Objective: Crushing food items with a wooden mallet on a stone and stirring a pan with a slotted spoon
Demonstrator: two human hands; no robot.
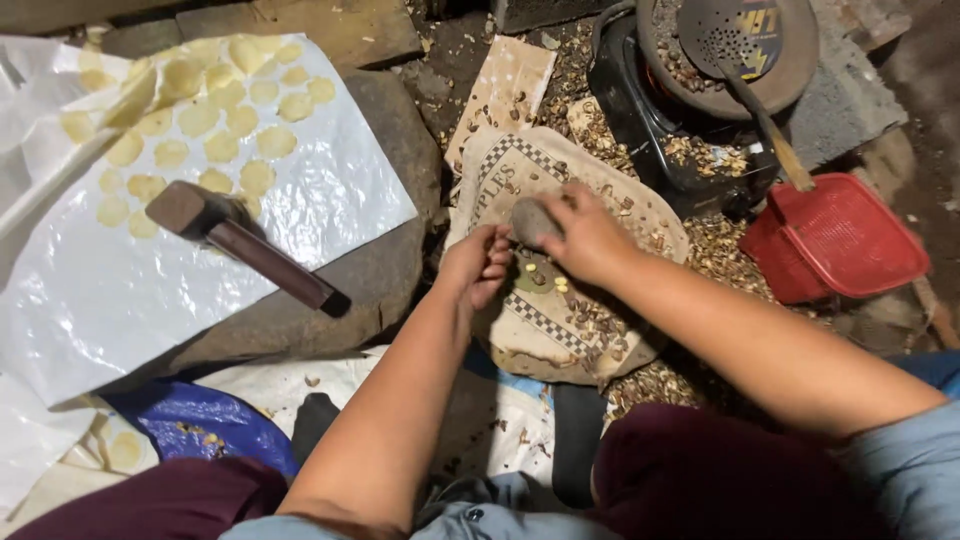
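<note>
A hammer (240, 243) lies on white sheeting (120, 300) dotted with pale discs (200, 115). The left hand (478, 264) pinches something small, unclear what; the right hand (585, 235) grips a grey stone (532, 221) over a shell-strewn sack (560, 310). A red tray (840, 240) crowds the right edge.

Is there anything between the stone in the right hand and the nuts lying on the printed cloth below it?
Nothing visible. The right hand holds the grey stone just above the nuts on the cloth; the left hand sits beside them.
</note>
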